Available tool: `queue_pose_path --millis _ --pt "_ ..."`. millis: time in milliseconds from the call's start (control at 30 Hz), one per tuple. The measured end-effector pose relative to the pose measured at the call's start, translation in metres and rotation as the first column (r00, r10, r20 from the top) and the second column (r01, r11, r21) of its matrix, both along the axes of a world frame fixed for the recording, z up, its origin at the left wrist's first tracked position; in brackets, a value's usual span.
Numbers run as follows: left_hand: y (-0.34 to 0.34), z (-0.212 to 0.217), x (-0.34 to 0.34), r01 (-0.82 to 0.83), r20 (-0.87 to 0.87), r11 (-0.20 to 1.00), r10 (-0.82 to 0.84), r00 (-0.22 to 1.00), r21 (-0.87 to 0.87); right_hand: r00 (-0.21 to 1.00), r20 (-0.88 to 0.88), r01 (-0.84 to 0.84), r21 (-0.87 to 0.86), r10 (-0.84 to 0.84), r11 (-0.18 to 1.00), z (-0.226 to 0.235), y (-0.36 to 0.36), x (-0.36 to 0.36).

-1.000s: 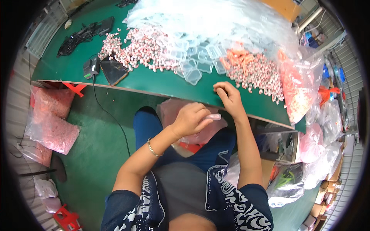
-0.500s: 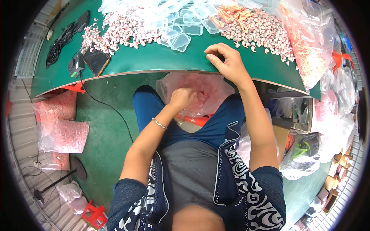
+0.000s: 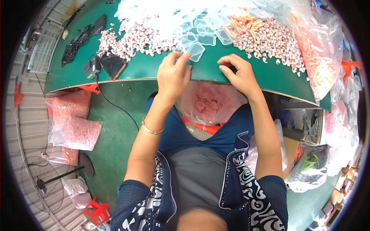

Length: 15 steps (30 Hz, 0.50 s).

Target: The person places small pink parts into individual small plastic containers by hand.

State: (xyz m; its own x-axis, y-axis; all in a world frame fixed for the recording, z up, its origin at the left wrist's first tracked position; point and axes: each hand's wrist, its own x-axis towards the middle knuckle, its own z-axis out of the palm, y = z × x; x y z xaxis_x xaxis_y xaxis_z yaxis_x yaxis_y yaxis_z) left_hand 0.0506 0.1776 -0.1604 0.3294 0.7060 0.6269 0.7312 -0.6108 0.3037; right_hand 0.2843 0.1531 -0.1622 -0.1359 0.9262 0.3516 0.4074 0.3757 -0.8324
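My left hand (image 3: pixel 172 77) is over the front edge of the green table (image 3: pixel 148 71), thumb and fingers apart and nothing visible between them. Its fingertips are close to a clear plastic box (image 3: pixel 194 51), nearest of a pile of such boxes; whether they touch it I cannot tell. To the right, my right hand (image 3: pixel 239 75) is at the same edge, palm inward, fingers bent, with a small gap between thumb and forefinger and nothing seen in it. Between my knees is an open clear bag (image 3: pixel 231 106) with pink-tinted plastic pieces (image 3: pixel 208 104) inside.
Small grey-and-pink pieces lie heaped left (image 3: pixel 140 40) and right (image 3: pixel 269 44) of the boxes, with orange cords (image 3: pixel 248 27) by the right heap. A phone (image 3: pixel 113 66) and black adapter (image 3: pixel 92 66) sit at left. A cable (image 3: pixel 115 101) hangs down. Full bags (image 3: pixel 83 133) stand on the floor.
My left hand has come up out of the bag between my knees to the table edge by the clear boxes. My right hand keeps its place at the edge. The whole view has shifted slightly.
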Motion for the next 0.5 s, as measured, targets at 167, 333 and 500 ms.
queue_pose_path --millis 167,333,500 --pt "0.013 0.0 0.011 -0.017 -0.031 1.0 0.017 0.999 -0.006 0.999 -0.045 0.004 0.018 -0.003 1.0 -0.006 0.002 0.002" --pt "0.019 0.004 0.014 -0.068 -0.015 0.996 0.068 0.998 -0.05 0.999 -0.049 0.009 0.005 -0.009 1.0 -0.003 0.0 0.001" --pt "0.027 0.002 0.019 -0.121 -0.018 0.991 0.12 0.993 -0.053 0.999 -0.029 0.02 0.042 -0.019 0.999 -0.005 0.001 0.002"
